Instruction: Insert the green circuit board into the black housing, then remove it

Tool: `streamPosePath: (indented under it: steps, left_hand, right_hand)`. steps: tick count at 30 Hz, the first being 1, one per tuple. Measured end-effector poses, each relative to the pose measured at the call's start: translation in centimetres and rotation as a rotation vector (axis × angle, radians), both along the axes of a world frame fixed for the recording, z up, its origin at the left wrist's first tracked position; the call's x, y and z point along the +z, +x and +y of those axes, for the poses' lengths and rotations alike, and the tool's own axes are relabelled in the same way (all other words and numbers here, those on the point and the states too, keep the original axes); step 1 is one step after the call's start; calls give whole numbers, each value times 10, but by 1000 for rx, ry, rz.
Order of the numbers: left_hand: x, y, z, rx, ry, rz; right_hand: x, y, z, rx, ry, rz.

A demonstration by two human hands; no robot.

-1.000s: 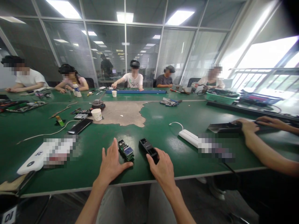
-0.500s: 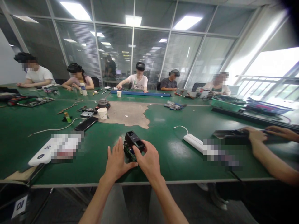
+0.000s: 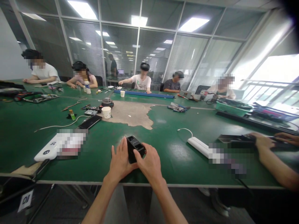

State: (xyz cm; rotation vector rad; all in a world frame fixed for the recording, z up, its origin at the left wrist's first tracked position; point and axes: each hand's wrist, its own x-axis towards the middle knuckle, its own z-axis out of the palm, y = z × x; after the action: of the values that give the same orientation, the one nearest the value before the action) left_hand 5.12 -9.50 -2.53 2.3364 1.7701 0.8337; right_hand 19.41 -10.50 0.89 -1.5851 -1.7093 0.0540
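On the green table before me stands a small black plastic housing [image 3: 135, 145] with rectangular cutouts in its top. My left hand [image 3: 119, 162] braces its left side with long, fairly straight fingers, the thumb across the near end. My right hand [image 3: 150, 161] grips the right side, thumb at the near top edge and fingers around the far side. The housing is tilted slightly across my view. Its lower part and any board inside are hidden by my hands.
A white power strip [image 3: 199, 147] lies to the right, near a co-worker's hands [image 3: 263, 141] on a black metal part. To the left are a white device [image 3: 50, 149], a phone [image 3: 90, 122] and a paper cup [image 3: 106, 112]. Several people sit across the table [image 3: 163, 169].
The black housing has come down over the green circuit board, which showed beneath it before. My left hand has closed in against its side. The view has shifted slightly left.
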Motion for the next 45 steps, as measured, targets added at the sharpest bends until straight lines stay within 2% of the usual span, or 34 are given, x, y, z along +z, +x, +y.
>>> streamPosePath:
  steps: [9, 14, 19, 24, 30, 35, 41, 45]
  left_hand:
    - [-6, -2, 2, 8, 8, 54]
    - [-7, 1, 2, 16, -21, 66]
    - [-7, 2, 4, 25, -41, 92]
    - [-5, 4, 3, 25, -10, 62]
    - [-2, 7, 2, 42, -11, 41]
    - [-7, 7, 6, 59, -30, 98]
    - [-15, 5, 9, 68, -39, 175]
    - [-17, 4, 12, 76, -47, 207]
  right_hand:
    - [4, 3, -3, -8, -25, -82]
    - [-10, 7, -4, 28, -71, -88]
    - [-21, 10, -6, -14, -37, -52]
    - [-13, 9, -6, 19, -46, 10]
    - [6, 12, -5, 44, 51, 175]
    - [9, 39, -7, 6, 118, 231]
    - [-18, 87, -8, -127, 99, 147]
    - [-32, 108, -8, -211, 74, 52]
